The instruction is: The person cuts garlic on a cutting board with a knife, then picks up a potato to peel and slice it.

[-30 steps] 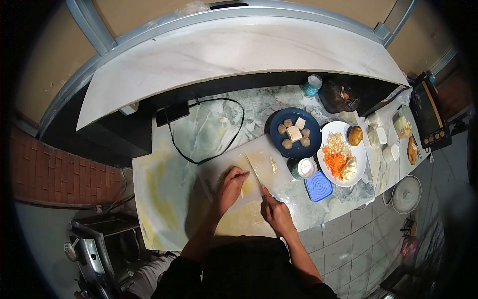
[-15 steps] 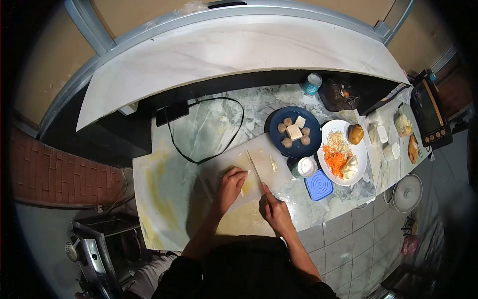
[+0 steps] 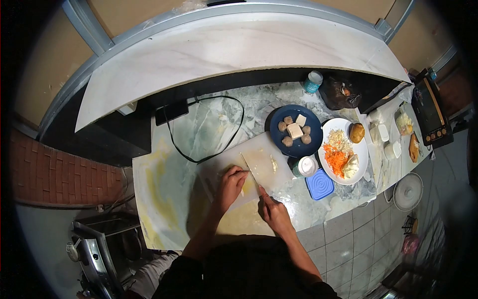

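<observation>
My right hand [image 3: 275, 213] is closed round the handle of a kitchen knife [image 3: 250, 169], its thin blade angled up and left over a white cutting board [image 3: 219, 167]. Just left of the blade, my left hand [image 3: 231, 188] is curled with its fingertips on a small white piece of food [image 3: 246, 172], too small to name. The blade lies close by those fingertips. Thin pale slices [image 3: 273, 163] rest on the board to the right of the knife. Another pale sliver [image 3: 242, 192] shows under my left hand.
Right of the board are a blue plate [image 3: 314, 142] with meatballs and white blocks, an uncovered jar [image 3: 305, 166], a blue lid [image 3: 319, 184], and a white plate [image 3: 366, 158] with shredded carrot and a potato. A black cable [image 3: 172, 134] loops behind the board.
The knife has swung left, so its blade is now beside my left fingertips. My right hand has shifted slightly left with it; my left hand is almost still.
</observation>
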The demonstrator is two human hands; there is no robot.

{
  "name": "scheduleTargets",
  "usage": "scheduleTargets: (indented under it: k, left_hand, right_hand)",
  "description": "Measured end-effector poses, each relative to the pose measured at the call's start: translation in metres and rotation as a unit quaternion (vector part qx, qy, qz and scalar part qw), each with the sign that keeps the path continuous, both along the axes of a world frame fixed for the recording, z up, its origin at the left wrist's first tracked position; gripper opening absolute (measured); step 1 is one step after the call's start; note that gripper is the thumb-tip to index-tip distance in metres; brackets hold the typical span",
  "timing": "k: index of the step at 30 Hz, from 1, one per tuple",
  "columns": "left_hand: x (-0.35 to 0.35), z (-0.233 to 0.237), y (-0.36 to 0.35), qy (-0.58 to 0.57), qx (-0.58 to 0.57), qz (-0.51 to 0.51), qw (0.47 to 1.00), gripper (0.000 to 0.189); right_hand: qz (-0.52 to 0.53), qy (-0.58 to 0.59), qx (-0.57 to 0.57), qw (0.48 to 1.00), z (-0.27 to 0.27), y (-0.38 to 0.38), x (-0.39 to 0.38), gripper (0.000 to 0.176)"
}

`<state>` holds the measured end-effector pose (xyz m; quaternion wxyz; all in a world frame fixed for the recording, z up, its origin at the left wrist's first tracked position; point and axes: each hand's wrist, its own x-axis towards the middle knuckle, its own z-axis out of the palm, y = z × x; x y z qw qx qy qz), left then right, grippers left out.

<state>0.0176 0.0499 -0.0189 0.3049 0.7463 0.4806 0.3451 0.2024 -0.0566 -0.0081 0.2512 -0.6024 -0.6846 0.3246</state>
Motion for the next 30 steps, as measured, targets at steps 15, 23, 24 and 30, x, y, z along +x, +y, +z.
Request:
scheduleTargets:
  k: [15,23,24,30]
  left_hand:
    - [-0.001,0.002,0.001,-0.014,-0.009,-0.007,1.000,0.018]
    - [0.000,0.005,0.000,-0.015,-0.005,0.007,1.000,0.016]
    - [0.000,0.006,-0.001,-0.011,-0.011,0.006,1.000,0.016]
    - [0.000,0.005,-0.001,-0.018,-0.019,0.004,1.000,0.017]
  right_hand:
    - [0.019,-0.043,0.001,0.999,0.005,0.013,0.003,0.079]
    - [0.020,-0.060,0.003,0.998,0.006,0.016,0.005,0.073]
    - [0.012,-0.049,0.009,0.999,0.004,0.013,0.006,0.072]
    - [0.006,-0.038,-0.023,0.999,0.008,0.006,0.010,0.073]
